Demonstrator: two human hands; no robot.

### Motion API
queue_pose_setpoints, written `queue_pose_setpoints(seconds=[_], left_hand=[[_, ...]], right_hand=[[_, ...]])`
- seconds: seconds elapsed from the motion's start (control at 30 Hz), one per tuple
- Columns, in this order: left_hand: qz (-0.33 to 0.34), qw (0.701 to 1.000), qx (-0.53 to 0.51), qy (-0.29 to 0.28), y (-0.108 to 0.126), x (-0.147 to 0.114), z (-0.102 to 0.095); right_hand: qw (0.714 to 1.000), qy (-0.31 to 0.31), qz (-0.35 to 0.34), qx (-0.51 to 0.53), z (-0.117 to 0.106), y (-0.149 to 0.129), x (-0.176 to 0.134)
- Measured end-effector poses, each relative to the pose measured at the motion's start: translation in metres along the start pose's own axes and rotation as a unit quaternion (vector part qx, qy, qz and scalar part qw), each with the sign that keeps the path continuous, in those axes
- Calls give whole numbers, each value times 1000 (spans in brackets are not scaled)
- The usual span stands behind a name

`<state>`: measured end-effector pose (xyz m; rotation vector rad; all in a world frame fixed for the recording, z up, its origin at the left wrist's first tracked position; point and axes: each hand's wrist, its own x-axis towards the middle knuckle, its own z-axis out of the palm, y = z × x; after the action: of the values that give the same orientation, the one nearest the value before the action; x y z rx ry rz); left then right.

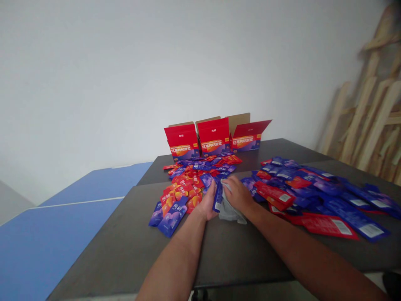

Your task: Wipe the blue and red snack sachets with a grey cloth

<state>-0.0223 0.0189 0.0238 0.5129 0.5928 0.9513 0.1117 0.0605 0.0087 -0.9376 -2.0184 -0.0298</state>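
Note:
My left hand [207, 205] is closed on a blue pouch [217, 198], which stands nearly upright between my two hands. A grey cloth [229, 210] is bunched in my right hand [237, 192], pressed close to the pouch's right side, and its lower end hangs to the dark table. Left of my hands spreads a pile of red pouches [183, 184] mixed with blue ones. Two blue pouches [171, 218] lie at that pile's near end. On the right is a larger heap of blue pouches [332, 190] and red pouches [327, 225], many with white labels up.
Three open red cartons [184, 144] stand in a row at the table's far side. The dark table [238, 259] ends close to my body. A blue table [78, 217] adjoins on the left. Wooden frames [369, 121] lean at the right wall.

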Motion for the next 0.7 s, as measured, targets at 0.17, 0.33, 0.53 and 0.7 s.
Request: queue_pose_setpoints(seconds=[0.17, 0.33, 0.53, 0.7], left_hand=[[15, 1000, -6, 3, 4, -3, -4], [100, 986, -130, -13, 17, 0, -13], [174, 964, -195, 46, 20, 6, -17], [178, 971, -145, 67, 13, 9, -12]], right_hand=[[992, 24, 116, -36, 1, 26, 1], [996, -53, 70, 7, 3, 35, -1], [988, -125, -53, 72, 3, 6, -9], [996, -31, -70, 47, -2, -6, -10]])
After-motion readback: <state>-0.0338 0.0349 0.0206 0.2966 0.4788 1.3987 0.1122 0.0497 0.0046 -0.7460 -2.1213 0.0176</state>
